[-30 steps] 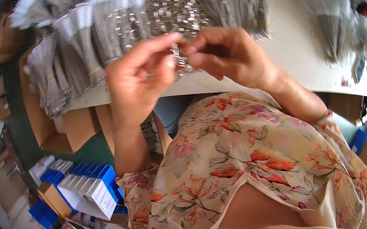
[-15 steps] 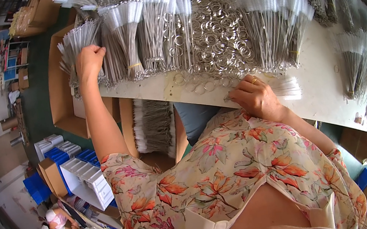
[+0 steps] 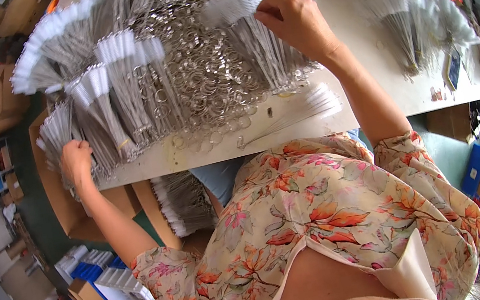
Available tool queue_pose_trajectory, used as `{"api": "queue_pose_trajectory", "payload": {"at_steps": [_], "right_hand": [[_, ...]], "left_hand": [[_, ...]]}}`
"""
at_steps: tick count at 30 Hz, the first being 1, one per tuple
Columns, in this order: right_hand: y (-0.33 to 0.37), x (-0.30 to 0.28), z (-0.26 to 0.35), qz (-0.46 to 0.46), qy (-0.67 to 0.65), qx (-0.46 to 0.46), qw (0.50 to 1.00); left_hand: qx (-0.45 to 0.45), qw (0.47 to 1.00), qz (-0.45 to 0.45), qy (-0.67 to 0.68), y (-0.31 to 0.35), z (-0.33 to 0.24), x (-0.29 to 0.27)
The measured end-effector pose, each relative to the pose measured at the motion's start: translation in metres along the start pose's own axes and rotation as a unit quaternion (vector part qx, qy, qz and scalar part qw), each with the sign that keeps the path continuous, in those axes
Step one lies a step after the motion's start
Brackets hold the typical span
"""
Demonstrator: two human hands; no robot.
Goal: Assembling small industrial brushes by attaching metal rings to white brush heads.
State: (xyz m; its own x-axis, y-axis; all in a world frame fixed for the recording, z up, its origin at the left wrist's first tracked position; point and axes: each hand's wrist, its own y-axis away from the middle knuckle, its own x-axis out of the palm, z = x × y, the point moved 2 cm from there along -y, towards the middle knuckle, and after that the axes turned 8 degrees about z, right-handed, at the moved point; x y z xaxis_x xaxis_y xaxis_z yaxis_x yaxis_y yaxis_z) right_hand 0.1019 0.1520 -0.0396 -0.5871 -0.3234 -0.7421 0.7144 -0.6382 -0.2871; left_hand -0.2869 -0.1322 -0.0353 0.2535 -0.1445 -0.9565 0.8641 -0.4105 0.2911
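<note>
My left hand (image 3: 77, 160) is at the near left end of the table, fingers curled against a bundle of thin wire brushes (image 3: 55, 132) with white bristle heads. What it grips, if anything, is hidden. Farther right, my right hand (image 3: 300, 24) reaches over another brush bundle (image 3: 266, 55), its fingers bent closed at the white bristle tops. I cannot make out what is between those fingertips. A small fan of loose brushes (image 3: 309, 107) lies near the table's front edge, below my right forearm. Between the bundles spreads a heap of metal rings (image 3: 201, 62).
More brush bundles (image 3: 403, 30) stand at the right and back of the white table (image 3: 381, 90). A phone-like dark device (image 3: 453, 69) lies at the right. Below the left edge is an open cardboard box (image 3: 56, 198); another box of brushes (image 3: 182, 203) sits under the table.
My right hand has left the front edge and reached out to the right-hand brush bundle, uncovering the loose brushes. My left hand stays at the left bundle. The view has shifted right.
</note>
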Motion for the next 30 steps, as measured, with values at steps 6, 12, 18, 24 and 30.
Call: {"api": "queue_pose_trajectory", "payload": {"at_steps": [6,12,18,24,30], "right_hand": [[-0.006,0.022,0.004,0.107,0.166,0.077,0.977],[-0.017,0.018,-0.018,0.132,0.026,0.130,0.982],[0.000,-0.026,0.000,-0.002,-0.307,0.200,0.930],[0.075,-0.125,-0.056,-0.129,-0.133,0.202,0.962],[0.143,-0.181,-0.112,-0.145,0.173,0.332,0.916]], "left_hand": [[-0.005,1.000,-0.023,-0.011,0.018,0.019,-0.006],[0.152,0.856,-0.102,0.484,0.071,-0.040,-0.019],[0.350,0.926,-0.038,0.139,0.091,-0.180,0.027],[0.374,0.920,-0.017,0.116,0.083,-0.173,0.051],[0.335,0.911,0.051,0.236,0.084,-0.163,0.053]]}}
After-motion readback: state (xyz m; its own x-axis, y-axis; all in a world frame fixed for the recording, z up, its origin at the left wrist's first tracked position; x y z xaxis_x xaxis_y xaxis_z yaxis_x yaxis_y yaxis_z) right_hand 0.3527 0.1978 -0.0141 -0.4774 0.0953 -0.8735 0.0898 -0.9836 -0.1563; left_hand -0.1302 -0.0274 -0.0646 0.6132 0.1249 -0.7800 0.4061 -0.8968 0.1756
